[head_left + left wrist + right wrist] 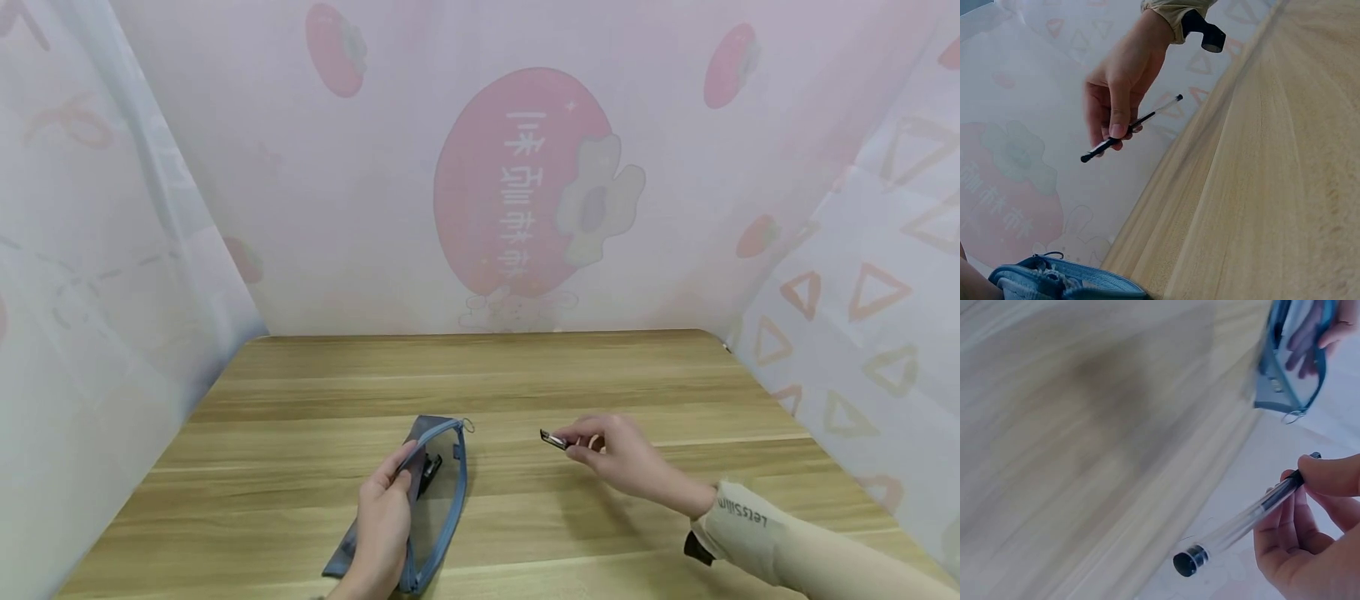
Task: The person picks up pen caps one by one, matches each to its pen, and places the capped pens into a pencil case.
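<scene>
A translucent blue-grey zip pouch gapes open at the left front of the table. My left hand grips its left side, thumb inside the mouth and fingers outside. Something black lies inside; its kind is mostly hidden. To the right, my right hand pinches a pen between thumb and fingers, above the table and apart from the pouch. The right wrist view shows the pen with a clear barrel and dark ends. Only the pouch's blue rim appears low in the left wrist view.
A wood-grain table lies under both hands. White printed curtains enclose it at the back and both sides. A small ring hangs from the zipper's far end. A black device sits at the right wrist.
</scene>
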Available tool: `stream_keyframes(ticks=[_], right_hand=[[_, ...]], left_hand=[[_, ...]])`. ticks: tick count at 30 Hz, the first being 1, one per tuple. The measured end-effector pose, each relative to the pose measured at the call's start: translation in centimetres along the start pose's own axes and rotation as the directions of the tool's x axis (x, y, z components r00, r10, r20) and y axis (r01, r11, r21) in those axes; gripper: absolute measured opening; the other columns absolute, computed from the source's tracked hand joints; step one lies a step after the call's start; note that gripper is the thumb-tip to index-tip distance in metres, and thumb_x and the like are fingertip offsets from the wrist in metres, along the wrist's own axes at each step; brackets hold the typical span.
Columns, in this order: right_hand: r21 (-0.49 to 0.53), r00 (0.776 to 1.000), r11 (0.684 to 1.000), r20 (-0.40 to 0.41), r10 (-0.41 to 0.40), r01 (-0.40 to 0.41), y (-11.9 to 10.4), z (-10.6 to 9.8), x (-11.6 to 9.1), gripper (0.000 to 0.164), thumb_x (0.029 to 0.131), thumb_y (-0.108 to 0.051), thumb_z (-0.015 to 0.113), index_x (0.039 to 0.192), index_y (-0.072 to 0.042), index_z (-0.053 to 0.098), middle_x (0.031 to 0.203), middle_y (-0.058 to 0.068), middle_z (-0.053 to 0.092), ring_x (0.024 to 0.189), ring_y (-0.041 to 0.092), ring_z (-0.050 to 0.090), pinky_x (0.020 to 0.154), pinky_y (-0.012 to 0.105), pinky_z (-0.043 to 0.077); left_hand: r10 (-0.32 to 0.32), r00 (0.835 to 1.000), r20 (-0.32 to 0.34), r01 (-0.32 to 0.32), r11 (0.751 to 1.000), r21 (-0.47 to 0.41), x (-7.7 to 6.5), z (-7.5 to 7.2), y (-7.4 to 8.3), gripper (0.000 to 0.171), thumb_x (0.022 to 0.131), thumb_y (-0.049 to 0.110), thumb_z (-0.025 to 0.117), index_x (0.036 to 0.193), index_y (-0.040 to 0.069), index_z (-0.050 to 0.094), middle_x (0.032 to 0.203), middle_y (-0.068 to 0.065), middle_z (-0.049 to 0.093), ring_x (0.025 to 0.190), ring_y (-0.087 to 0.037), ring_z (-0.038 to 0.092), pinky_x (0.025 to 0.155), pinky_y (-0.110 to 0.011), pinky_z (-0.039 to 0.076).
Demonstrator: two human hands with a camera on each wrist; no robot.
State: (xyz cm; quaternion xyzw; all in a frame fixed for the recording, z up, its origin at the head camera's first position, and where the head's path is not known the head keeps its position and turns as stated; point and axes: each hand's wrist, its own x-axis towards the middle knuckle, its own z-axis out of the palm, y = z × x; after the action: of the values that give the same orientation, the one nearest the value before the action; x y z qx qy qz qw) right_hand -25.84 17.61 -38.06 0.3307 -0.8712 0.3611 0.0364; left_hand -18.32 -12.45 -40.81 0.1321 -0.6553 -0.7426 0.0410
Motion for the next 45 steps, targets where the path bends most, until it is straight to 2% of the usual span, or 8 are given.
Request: stream_keyframes(ticks=[7, 13, 23, 30, 32, 36, 40, 45], right_hand=[[0.122, 0.998, 0.991, -0.013, 0.060, -0.058, -1.9, 1.9, 0.3, 0.022, 0.085, 0.003, 0.074, 0.105, -0.007, 0.075, 0.087, -0.002, 0.068, 0.076, 0.012, 0.061, 0.062, 0.031, 0.057], [0.329, 0.977, 0.922, -0.001, 0.215, -0.203, -4.3, 4.1, 0.7, 0.019, 0.088, -0.001, 0.072, 0.107, -0.004, 0.072, 0.089, 0.005, 0.068, 0.080, 0.020, 0.062, 0.063, 0.028, 0.056], [0.612, 0.944, 0.742, 0.022, 0.330, -0.273, -7.9, 6.1, 2.0, 0.026, 0.087, 0.001, 0.072, 0.111, 0.008, 0.066, 0.090, 0.010, 0.064, 0.079, 0.021, 0.062, 0.062, 0.033, 0.058], [0.796, 0.903, 0.547, -0.003, 0.429, -0.257, -9.2, 8.0, 3.4, 0.025, 0.084, 0.005, 0.070, 0.105, 0.013, 0.058, 0.089, 0.013, 0.061, 0.073, 0.020, 0.063, 0.066, 0.035, 0.060], [0.822, 0.886, 0.511, -0.017, 0.463, -0.251, -9.2, 8.7, 3.6, 0.024, 0.084, 0.005, 0.070, 0.103, 0.012, 0.057, 0.087, 0.012, 0.062, 0.069, 0.020, 0.063, 0.066, 0.038, 0.060], [0.846, 0.837, 0.479, -0.074, 0.543, -0.236, -9.3, 10.2, 3.9, 0.022, 0.085, 0.006, 0.070, 0.103, 0.010, 0.057, 0.084, 0.011, 0.064, 0.065, 0.020, 0.065, 0.067, 0.042, 0.060], [0.853, 0.791, 0.483, -0.152, 0.592, -0.197, -9.6, 11.3, 4.2, 0.024, 0.085, 0.007, 0.070, 0.105, 0.010, 0.057, 0.086, 0.012, 0.064, 0.065, 0.020, 0.065, 0.066, 0.040, 0.060], [0.852, 0.795, 0.492, -0.173, 0.582, -0.175, -10.1, 12.4, 4.4, 0.026, 0.083, 0.009, 0.071, 0.105, 0.012, 0.056, 0.087, 0.015, 0.064, 0.066, 0.020, 0.065, 0.065, 0.039, 0.060]], left_hand=[[0.002, 1.000, -0.001, -0.002, 1.000, -0.002, -0.1, 0.1, 0.0, 0.046, 0.103, -0.005, 0.028, 0.146, 0.000, 0.043, 0.158, -0.021, 0.021, 0.144, -0.035, 0.019, 0.113, -0.048, 0.025], [0.005, 1.000, 0.001, -0.005, 1.000, 0.007, 0.1, 0.3, 0.2, 0.046, 0.103, -0.006, 0.028, 0.146, 0.001, 0.043, 0.158, -0.020, 0.022, 0.144, -0.035, 0.020, 0.113, -0.049, 0.025], [-0.006, 1.000, -0.009, 0.006, 1.000, 0.010, -0.1, 0.4, 0.0, 0.046, 0.103, -0.005, 0.028, 0.146, 0.001, 0.043, 0.158, -0.021, 0.021, 0.144, -0.035, 0.020, 0.113, -0.049, 0.025], [0.029, 1.000, -0.006, -0.029, 0.999, 0.019, 0.1, 0.7, 0.1, 0.044, 0.103, -0.005, 0.030, 0.144, 0.000, 0.045, 0.156, -0.020, 0.028, 0.142, -0.034, 0.026, 0.112, -0.048, 0.028], [0.025, 1.000, -0.007, -0.025, 1.000, 0.016, 0.1, 0.7, 0.1, 0.044, 0.103, -0.005, 0.030, 0.144, -0.001, 0.045, 0.155, -0.020, 0.028, 0.142, -0.034, 0.026, 0.112, -0.048, 0.028], [0.016, 1.000, -0.010, -0.016, 1.000, 0.008, 0.1, 0.6, 0.0, 0.045, 0.103, -0.006, 0.029, 0.144, -0.001, 0.045, 0.155, -0.020, 0.028, 0.142, -0.034, 0.027, 0.112, -0.047, 0.028], [0.023, 1.000, -0.012, -0.023, 1.000, 0.005, 0.1, 0.6, 0.1, 0.045, 0.103, -0.005, 0.029, 0.144, -0.001, 0.045, 0.155, -0.020, 0.028, 0.142, -0.033, 0.026, 0.112, -0.047, 0.028], [0.041, 0.999, -0.023, -0.041, 0.999, -0.013, 0.0, 0.8, 0.1, 0.044, 0.102, -0.006, 0.031, 0.142, -0.002, 0.047, 0.153, -0.020, 0.033, 0.140, -0.032, 0.030, 0.112, -0.046, 0.029]])
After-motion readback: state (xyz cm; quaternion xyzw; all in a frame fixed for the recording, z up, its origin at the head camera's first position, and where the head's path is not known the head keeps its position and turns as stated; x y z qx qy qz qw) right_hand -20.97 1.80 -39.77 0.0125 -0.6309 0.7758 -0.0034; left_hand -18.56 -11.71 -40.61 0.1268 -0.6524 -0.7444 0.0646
